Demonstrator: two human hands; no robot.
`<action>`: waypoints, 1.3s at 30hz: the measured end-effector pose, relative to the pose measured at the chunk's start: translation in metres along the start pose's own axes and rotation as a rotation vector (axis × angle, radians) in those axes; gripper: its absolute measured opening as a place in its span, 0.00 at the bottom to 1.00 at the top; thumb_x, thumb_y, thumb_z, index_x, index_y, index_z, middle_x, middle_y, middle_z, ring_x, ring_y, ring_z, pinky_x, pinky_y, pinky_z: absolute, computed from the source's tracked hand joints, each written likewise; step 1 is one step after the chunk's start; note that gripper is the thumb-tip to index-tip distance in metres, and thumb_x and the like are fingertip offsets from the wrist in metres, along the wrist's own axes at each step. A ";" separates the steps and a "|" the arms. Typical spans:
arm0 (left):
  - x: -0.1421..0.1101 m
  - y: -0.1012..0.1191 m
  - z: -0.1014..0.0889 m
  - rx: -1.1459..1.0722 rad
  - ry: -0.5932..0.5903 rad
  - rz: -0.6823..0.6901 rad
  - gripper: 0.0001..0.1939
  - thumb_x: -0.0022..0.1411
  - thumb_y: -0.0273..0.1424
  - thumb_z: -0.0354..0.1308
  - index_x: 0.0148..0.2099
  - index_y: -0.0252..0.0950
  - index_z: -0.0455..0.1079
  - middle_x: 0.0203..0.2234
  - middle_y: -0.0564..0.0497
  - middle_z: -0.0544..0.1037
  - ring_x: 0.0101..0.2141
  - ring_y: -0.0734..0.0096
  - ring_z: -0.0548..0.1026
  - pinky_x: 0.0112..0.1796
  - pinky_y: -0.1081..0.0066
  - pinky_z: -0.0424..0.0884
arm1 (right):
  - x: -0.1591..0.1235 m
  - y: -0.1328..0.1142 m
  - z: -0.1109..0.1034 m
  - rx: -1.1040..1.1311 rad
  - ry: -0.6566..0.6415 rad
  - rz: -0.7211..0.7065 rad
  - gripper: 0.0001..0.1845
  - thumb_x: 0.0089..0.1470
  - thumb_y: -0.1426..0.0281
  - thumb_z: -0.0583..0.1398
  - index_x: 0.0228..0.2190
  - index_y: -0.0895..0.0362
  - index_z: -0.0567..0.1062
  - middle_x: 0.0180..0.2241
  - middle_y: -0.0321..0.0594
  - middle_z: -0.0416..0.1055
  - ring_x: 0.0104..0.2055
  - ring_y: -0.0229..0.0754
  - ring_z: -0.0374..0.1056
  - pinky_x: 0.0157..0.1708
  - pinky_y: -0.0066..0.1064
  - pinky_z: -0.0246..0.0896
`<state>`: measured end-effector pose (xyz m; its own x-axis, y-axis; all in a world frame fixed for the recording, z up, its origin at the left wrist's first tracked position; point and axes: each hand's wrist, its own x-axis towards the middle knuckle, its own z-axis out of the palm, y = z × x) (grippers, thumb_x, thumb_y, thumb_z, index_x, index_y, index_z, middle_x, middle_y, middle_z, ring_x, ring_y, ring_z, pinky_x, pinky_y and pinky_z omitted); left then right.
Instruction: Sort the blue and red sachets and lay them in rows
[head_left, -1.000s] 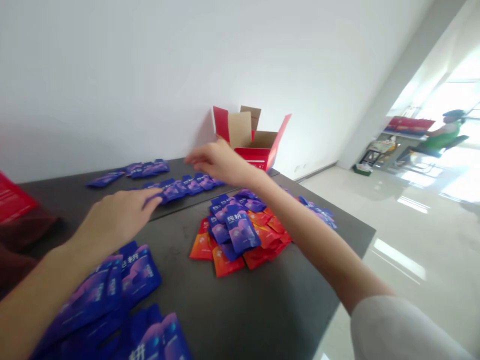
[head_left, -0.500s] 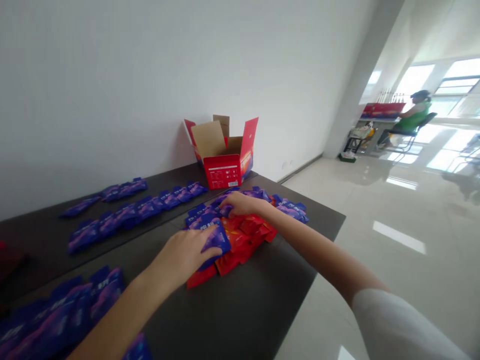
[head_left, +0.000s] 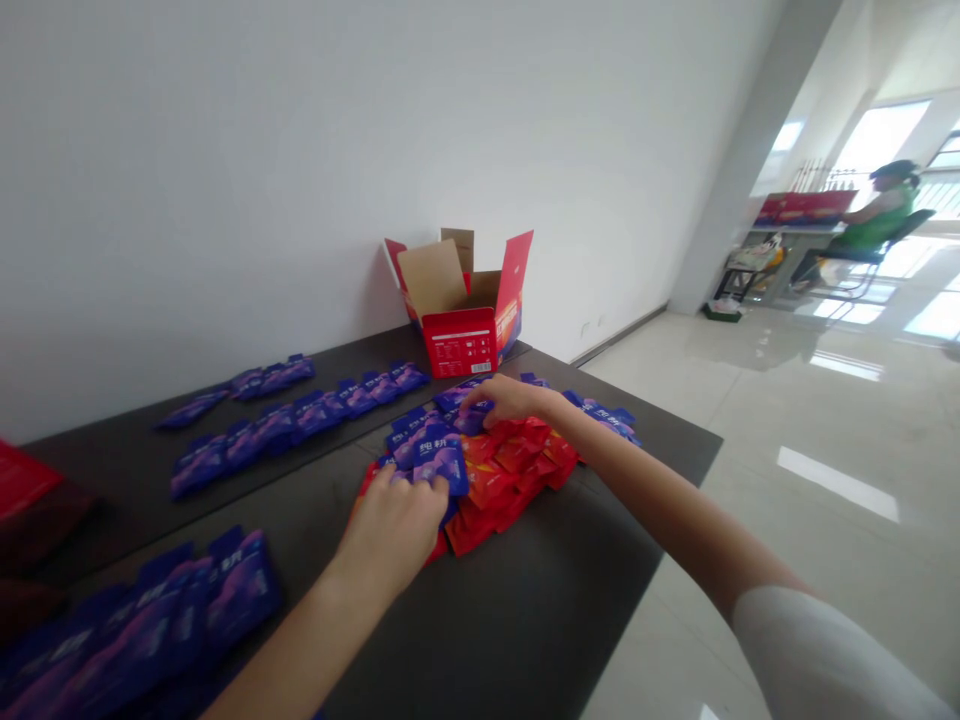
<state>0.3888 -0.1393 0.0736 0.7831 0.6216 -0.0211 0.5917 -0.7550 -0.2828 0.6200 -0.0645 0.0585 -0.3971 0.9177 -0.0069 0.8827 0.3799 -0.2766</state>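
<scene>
The left hand [head_left: 390,530] has drawn in from lying flatter on the pile and now curls narrowly over blue sachets [head_left: 442,468] at the pile's near edge; I cannot tell whether it grips one or only presses. The right hand [head_left: 510,400], with a white sleeve [head_left: 817,660] far back along its arm, curves over the far side of the same mixed pile [head_left: 499,470] of blue and orange-red sachets, resting on the blue ones, its hold equally unclear. The pile lies on a dark table [head_left: 525,610]. To its left are a short far row [head_left: 270,378] of about five blue sachets, a longer row [head_left: 300,415] of about twelve, and a near-left overlapping bunch [head_left: 240,590] too tangled to count. Beyond stands one open red carton [head_left: 461,340]. Far right sits one person [head_left: 874,225].
</scene>
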 end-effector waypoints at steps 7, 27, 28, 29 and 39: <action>-0.016 -0.008 -0.005 0.080 0.108 -0.023 0.17 0.55 0.17 0.42 0.40 0.33 0.69 0.27 0.46 0.77 0.30 0.63 0.76 0.40 0.62 0.70 | -0.001 -0.007 0.010 -0.120 -0.045 -0.024 0.24 0.46 0.79 0.58 0.47 0.56 0.74 0.46 0.40 0.72 0.47 0.42 0.68 0.46 0.24 0.58; -0.062 -0.183 0.004 0.186 0.248 -0.876 0.33 0.59 0.37 0.25 0.53 0.34 0.65 0.32 0.37 0.75 0.35 0.58 0.74 0.32 0.58 0.63 | 0.062 -0.074 -0.041 -0.418 0.607 -0.014 0.20 0.52 0.80 0.49 0.46 0.61 0.68 0.40 0.47 0.73 0.40 0.47 0.70 0.35 0.30 0.57; -0.057 -0.192 0.011 0.167 0.213 -0.879 0.32 0.59 0.36 0.26 0.51 0.31 0.66 0.31 0.35 0.75 0.35 0.57 0.74 0.31 0.58 0.63 | 0.073 -0.075 -0.039 -0.432 0.604 -0.006 0.19 0.53 0.80 0.49 0.45 0.61 0.68 0.40 0.47 0.73 0.40 0.47 0.70 0.35 0.30 0.58; -0.053 -0.201 0.019 0.149 0.176 -0.874 0.31 0.59 0.35 0.27 0.50 0.29 0.67 0.32 0.33 0.75 0.35 0.55 0.74 0.31 0.59 0.64 | 0.086 -0.076 -0.036 -0.448 0.584 -0.002 0.18 0.53 0.80 0.49 0.45 0.61 0.68 0.40 0.48 0.73 0.40 0.48 0.70 0.35 0.31 0.58; -0.029 -0.243 0.085 0.101 0.034 -0.819 0.25 0.59 0.29 0.30 0.51 0.32 0.64 0.34 0.33 0.75 0.36 0.55 0.75 0.34 0.60 0.67 | 0.201 -0.072 0.019 -0.554 0.283 -0.039 0.16 0.55 0.82 0.46 0.43 0.66 0.68 0.41 0.55 0.71 0.44 0.48 0.69 0.39 0.33 0.64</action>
<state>0.2063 0.0441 0.0612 0.1172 0.9591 0.2578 0.9588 -0.0416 -0.2812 0.4721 0.0901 0.0583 -0.4165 0.8683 0.2694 0.8984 0.3477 0.2683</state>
